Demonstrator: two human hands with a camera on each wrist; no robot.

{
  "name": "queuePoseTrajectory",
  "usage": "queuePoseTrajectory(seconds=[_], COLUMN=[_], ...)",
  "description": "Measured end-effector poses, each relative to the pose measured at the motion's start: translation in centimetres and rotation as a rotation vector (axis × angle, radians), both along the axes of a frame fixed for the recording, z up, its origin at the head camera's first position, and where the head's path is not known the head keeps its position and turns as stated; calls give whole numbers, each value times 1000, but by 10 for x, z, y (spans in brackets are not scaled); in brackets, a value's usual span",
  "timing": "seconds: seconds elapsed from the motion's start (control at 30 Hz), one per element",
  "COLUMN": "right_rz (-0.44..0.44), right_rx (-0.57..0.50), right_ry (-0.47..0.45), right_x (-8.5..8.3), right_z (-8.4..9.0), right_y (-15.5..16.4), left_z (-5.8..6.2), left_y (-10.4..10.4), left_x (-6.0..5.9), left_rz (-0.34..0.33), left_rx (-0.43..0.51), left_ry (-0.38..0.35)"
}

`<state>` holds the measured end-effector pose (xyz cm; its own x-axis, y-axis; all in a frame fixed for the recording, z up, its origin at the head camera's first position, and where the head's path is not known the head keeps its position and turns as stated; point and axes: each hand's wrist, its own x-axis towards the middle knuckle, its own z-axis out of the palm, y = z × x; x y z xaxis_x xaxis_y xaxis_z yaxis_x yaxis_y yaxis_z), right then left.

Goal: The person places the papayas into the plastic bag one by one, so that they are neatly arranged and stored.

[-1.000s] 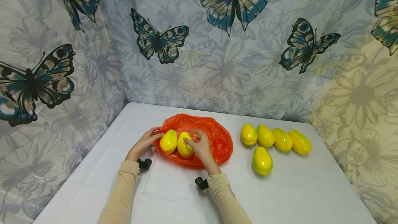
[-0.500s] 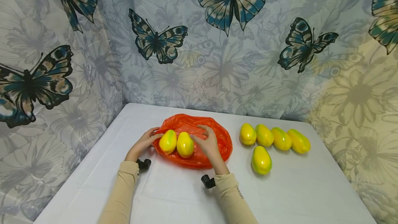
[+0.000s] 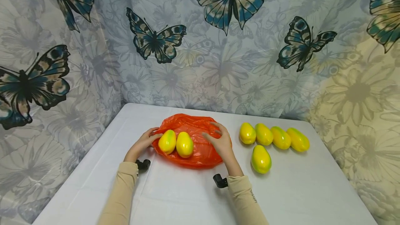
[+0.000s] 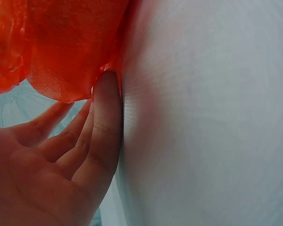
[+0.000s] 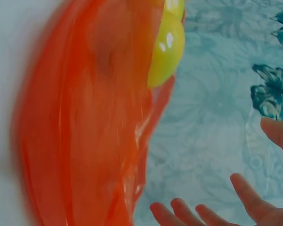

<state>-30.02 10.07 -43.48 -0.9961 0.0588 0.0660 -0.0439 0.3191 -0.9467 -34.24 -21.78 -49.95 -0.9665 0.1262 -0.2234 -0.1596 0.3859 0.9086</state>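
Note:
A red plastic bag [image 3: 200, 155] lies spread with its mouth open on the white table. Two glossy yellow-green mangoes, a left one [image 3: 167, 142] and a right one [image 3: 184, 144], rest side by side in its left half. My left hand [image 3: 144, 144] touches the bag's left edge; the left wrist view shows its fingers [image 4: 106, 122] fairly straight against the plastic. My right hand [image 3: 222, 144] is over the bag's right side with fingers spread and nothing in it. In the right wrist view, those fingers [image 5: 247, 195] are apart from the bag.
Right of the bag, several more mangoes stand in a row, among them a leftmost one [image 3: 248, 133] and a rightmost one [image 3: 298, 139]. One single mango [image 3: 261, 159] lies in front of them. A butterfly-print curtain [image 3: 218, 79] hangs behind the table [image 3: 175, 197].
My right hand has let go of the right mango in the bag and moved right, over the bag's right side. The left hand stays at the bag's left edge.

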Motion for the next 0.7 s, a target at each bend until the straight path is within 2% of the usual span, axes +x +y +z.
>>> queuePoseTrajectory(seconds=[0.47, 0.7], right_rz=[-27, -92], right_rx=[3, 29], right_ry=[-15, -43], right_x=[8, 14], right_z=[8, 15], right_y=[38, 57], left_z=[1, 2], left_y=[0, 0], left_x=[0, 1], left_rz=[8, 13], left_rx=[6, 10], left_ry=[-1, 0])
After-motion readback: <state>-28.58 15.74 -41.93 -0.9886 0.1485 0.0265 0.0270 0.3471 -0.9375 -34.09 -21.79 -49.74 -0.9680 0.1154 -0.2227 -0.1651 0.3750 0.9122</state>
